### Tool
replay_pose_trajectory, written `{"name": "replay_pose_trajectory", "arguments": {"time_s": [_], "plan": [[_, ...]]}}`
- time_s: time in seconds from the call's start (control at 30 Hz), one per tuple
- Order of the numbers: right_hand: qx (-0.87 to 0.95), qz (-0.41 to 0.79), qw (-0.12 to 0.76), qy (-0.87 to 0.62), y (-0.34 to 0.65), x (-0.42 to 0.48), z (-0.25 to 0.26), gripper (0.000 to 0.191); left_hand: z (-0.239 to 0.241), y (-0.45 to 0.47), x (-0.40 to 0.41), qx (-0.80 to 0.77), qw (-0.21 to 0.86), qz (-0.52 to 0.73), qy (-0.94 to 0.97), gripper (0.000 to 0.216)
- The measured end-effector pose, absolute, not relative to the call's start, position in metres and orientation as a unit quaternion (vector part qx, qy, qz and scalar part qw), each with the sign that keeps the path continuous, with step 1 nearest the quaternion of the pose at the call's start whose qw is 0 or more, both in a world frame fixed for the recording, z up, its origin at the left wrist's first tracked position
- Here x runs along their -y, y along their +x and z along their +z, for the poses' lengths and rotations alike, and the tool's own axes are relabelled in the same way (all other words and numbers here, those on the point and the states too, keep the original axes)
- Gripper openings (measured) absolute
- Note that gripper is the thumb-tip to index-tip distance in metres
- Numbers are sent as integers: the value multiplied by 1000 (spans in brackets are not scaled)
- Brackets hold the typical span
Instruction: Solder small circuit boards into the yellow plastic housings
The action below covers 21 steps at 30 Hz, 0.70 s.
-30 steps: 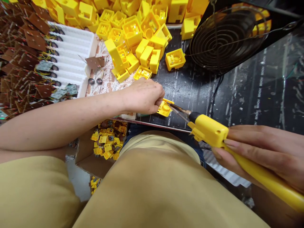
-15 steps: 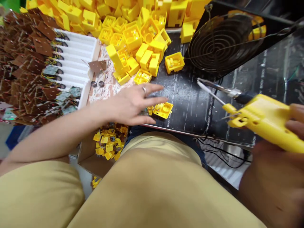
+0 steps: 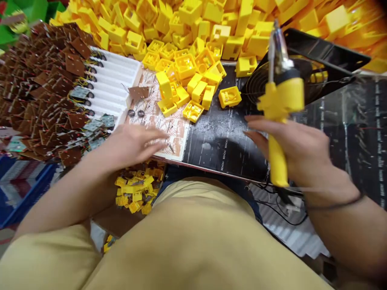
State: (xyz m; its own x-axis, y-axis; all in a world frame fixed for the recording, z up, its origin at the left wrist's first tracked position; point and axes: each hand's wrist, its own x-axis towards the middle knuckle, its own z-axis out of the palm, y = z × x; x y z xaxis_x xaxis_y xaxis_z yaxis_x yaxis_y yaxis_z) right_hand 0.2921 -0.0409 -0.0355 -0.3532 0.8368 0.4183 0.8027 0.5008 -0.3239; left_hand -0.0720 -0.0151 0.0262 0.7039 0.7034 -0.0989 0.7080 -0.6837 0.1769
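My left hand (image 3: 130,144) is over the near edge of the patterned paper (image 3: 177,139), fingers stretched out and slightly blurred, with nothing visible in them. Just below it stands a carton of yellow parts (image 3: 137,191). My right hand (image 3: 302,147) holds a yellow soldering gun (image 3: 279,100), its metal tip pointing up and away from me. The thumb and a finger of that hand reach left over the black bench mat (image 3: 208,149). Beyond them lies a single open yellow housing (image 3: 229,97), and another yellow housing (image 3: 193,111) sits nearer the paper.
Yellow housings (image 3: 184,36) are heaped along the back. A black fan (image 3: 320,72) stands at the back right, partly behind the soldering gun. On the left are a white ribbed tray (image 3: 116,76), a pile of brown circuit boards (image 3: 39,88) and a blue crate (image 3: 27,189).
My left hand has drawn back left, and the small yellow cover beside it is gone from the mat. My right hand has moved left over the bench, turning the soldering gun upward.
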Motion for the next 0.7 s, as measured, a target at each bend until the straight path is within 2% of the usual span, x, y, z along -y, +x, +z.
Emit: {"name": "replay_pose_trajectory", "arguments": {"time_s": [0.1, 0.17, 0.27, 0.4, 0.6, 0.7], "plan": [[845, -14, 232, -482, 272, -14, -45, 24, -16, -32, -23, -379, 12, 76, 922, 38], [853, -32, 207, -478, 264, -41, -53, 25, -33, -10, -38, -393, -48, 82, 915, 32], [864, -43, 194, -462, 258, -50, -59, 25, -33, 5, -37, -395, -86, 58, 913, 22], [878, -36, 204, -433, 259, -10, -46, 22, -19, 14, -5, -357, -46, 31, 932, 22], [882, -23, 232, -409, 266, 59, -29, 23, -14, 39, 1, -317, 110, 90, 938, 22], [857, -34, 295, -421, 268, 67, -35, 31, -6, 46, -36, -385, 53, 118, 914, 25]]}}
